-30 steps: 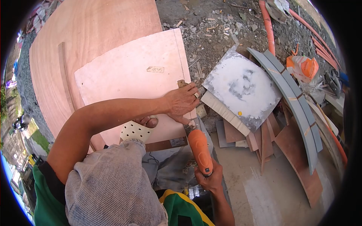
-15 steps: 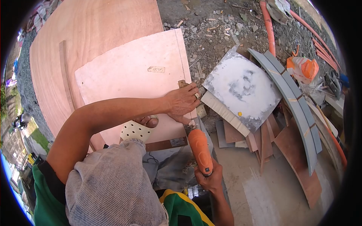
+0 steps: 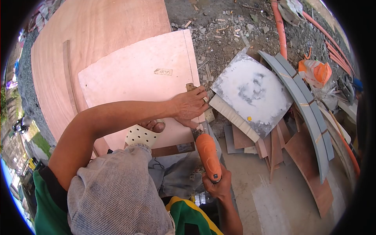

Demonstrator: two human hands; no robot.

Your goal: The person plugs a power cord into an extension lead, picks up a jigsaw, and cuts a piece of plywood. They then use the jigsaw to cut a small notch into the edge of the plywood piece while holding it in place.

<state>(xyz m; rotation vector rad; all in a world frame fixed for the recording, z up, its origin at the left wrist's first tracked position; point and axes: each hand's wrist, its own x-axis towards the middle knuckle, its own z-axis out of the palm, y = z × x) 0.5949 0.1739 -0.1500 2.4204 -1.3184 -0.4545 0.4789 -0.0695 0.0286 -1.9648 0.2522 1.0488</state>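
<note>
My left hand (image 3: 188,105) is pressed on a pale pinkish plywood board (image 3: 129,74) near its right edge. Its thumb is spread from the fingers, which bend over a narrow brown wooden piece (image 3: 190,86), partly hidden beneath them. My right hand (image 3: 218,183) grips the rear of an orange power tool (image 3: 208,156). The tool's front meets the board's near right corner, just below my left thumb; its working tip cannot be made out. A pencil-like line runs along the board's right edge. My foot in a perforated cream clog (image 3: 139,136) rests on the board.
A larger plywood sheet (image 3: 105,19) lies beneath the board. To the right are a white-smeared square panel (image 3: 250,94), curved grey strips (image 3: 305,105) and brown offcuts (image 3: 309,168). Orange pipe (image 3: 279,29) and an orange-and-white bag (image 3: 315,72) lie farther off on rubble.
Nearly nothing differs. The view has shifted very slightly; both hands and the orange power tool keep their places at the board's edge.
</note>
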